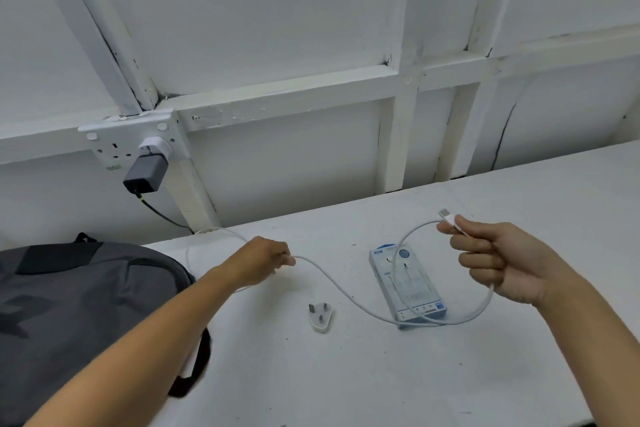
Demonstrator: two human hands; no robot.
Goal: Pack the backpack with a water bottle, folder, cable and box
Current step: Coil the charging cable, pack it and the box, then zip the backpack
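A white cable (pixel 341 291) runs between my two hands above the white table (pixel 363 374). My right hand (pixel 498 263) pinches it just below its connector end, which points up and left. My left hand (pixel 265 262) grips the cable further along, and a slack loop trails behind that hand toward the wall. The middle of the cable sags across a light blue box (pixel 407 282) lying flat on the table. A grey backpack (pixel 69 315) lies at the table's left, close to my left forearm. No water bottle or folder is in view.
A white three-pin plug (pixel 321 316) lies pins-up on the table between my arms. On the wall at the left, a socket plate (pixel 114 144) carries a grey charger (pixel 147 168) with a dark lead hanging down. White wall framing runs behind the table.
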